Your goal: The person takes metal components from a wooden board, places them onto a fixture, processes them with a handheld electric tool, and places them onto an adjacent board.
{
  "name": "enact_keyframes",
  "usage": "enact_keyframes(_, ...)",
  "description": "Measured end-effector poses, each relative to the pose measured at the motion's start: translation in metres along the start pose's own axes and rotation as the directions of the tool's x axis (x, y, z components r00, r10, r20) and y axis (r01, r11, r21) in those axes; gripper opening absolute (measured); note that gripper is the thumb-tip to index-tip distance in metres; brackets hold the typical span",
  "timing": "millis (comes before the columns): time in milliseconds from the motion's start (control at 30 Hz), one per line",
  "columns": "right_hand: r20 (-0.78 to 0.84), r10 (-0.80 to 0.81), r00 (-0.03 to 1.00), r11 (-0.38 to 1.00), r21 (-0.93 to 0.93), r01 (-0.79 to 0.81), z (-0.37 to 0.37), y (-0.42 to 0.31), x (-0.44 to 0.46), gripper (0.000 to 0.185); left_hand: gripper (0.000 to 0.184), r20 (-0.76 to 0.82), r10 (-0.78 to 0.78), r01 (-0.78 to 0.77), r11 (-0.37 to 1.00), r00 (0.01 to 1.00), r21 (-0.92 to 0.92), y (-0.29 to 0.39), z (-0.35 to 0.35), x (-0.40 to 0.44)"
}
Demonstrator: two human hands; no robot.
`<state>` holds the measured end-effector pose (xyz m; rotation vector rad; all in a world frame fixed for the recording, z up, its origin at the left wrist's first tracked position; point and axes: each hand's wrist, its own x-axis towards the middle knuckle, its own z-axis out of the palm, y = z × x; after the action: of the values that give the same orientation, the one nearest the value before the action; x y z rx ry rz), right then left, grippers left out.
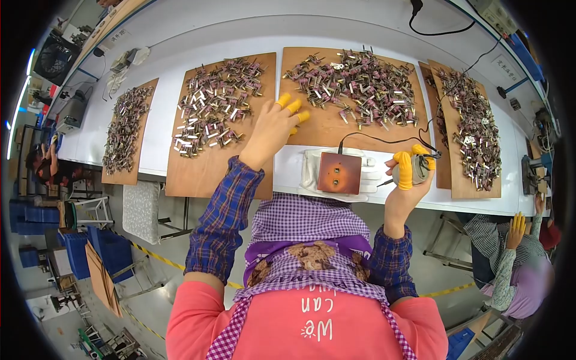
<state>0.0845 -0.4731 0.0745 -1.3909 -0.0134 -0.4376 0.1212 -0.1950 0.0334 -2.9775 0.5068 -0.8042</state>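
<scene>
My left hand, with yellow finger cots on its fingertips, reaches over the gap between two brown boards. Its fingers are apart, and I see nothing in them. Closest to it is a pile of small purplish parts with metal pins on the middle board. In my right hand, also in yellow finger cots, is a grey rounded object with a black cord. A thin dark tip sticks out leftward by this hand. Between my hands, a reddish-brown box with two metal contacts lies on a white glove.
More such parts cover the left board, a far-left board and stacked boards at right. A black cord crosses the white table. Another person's yellow-tipped hand shows at lower right.
</scene>
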Motion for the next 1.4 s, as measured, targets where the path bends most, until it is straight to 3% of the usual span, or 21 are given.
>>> enact_keyframes(100,0.020,-0.013,1.000,1.000,-0.017,0.014,-0.001,0.000,0.000,0.034,0.023,0.003,0.069,-0.065,0.959,0.998,-0.277,-0.009,0.017,-0.003)
enact_keyframes(133,0.018,-0.012,1.000,1.000,-0.021,0.013,-0.002,0.000,0.000,0.034,0.023,0.004,0.070,-0.066,0.958,0.998,-0.280,-0.006,0.010,0.000)
enact_keyframes(200,0.016,-0.007,1.000,1.000,-0.018,0.008,-0.002,0.000,0.000,0.034,0.026,0.218,-0.060,0.145,0.906,0.974,-0.398,0.005,-0.013,0.003)
enact_keyframes(267,0.016,-0.003,1.000,1.000,-0.015,0.003,-0.002,0.000,0.002,0.035,0.029,0.434,-0.155,0.365,0.811,0.887,-0.458,0.019,-0.032,0.001)
enact_keyframes(333,0.020,-0.005,1.000,1.000,-0.010,0.005,0.000,0.000,0.003,0.035,0.030,0.369,-0.171,0.381,0.674,0.914,-0.632,0.036,-0.034,-0.011)
enact_keyframes(367,0.023,-0.010,1.000,1.000,-0.002,0.010,0.001,0.000,0.003,0.035,0.030,0.372,-0.172,0.385,0.671,0.912,-0.633,0.047,-0.037,-0.016)
enact_keyframes(433,0.027,-0.021,0.999,1.000,0.014,0.020,0.004,0.000,0.003,0.035,0.029,0.253,-0.197,0.319,0.502,0.947,-0.804,0.069,-0.043,-0.021)
enact_keyframes(500,0.043,-0.011,0.999,1.000,0.029,0.009,0.006,-0.003,0.002,0.036,0.029,0.304,-0.171,0.348,0.396,0.937,-0.850,0.089,-0.050,-0.021)
enact_keyframes(533,0.058,-0.003,0.998,0.999,0.048,0.001,0.008,-0.005,0.002,0.037,0.029,0.304,-0.173,0.349,0.392,0.937,-0.851,0.099,-0.045,-0.025)
enact_keyframes(600,0.089,0.011,0.996,0.996,0.087,-0.018,0.013,-0.008,0.000,0.039,0.030,0.151,-0.151,0.212,0.589,0.977,-0.780,0.113,-0.029,-0.035)
enact_keyframes(800,0.197,0.068,0.978,0.974,0.198,-0.107,0.031,-0.009,-0.009,0.043,0.032,0.181,-0.179,0.254,0.610,0.967,-0.751,0.117,-0.036,-0.036)
enact_keyframes(933,0.259,-0.024,0.966,0.988,0.154,-0.017,0.042,0.002,-0.019,0.040,0.032,0.257,-0.165,0.304,0.602,0.952,-0.738,0.117,-0.038,-0.035)
enact_keyframes(1100,0.347,-0.095,0.933,0.993,0.096,0.065,0.048,0.003,-0.021,0.042,0.031,0.204,-0.178,0.271,0.621,0.962,-0.735,0.117,-0.032,-0.038)
enact_keyframes(1300,0.341,-0.029,0.940,0.990,0.142,-0.021,0.052,-0.006,-0.024,0.044,0.029,0.177,-0.185,0.255,0.630,0.967,-0.734,0.118,-0.032,-0.038)
enact_keyframes(1400,0.339,-0.097,0.936,0.995,0.068,0.078,0.051,-0.002,-0.025,0.048,0.028,0.201,-0.199,0.282,0.608,0.959,-0.743,0.118,-0.035,-0.036)
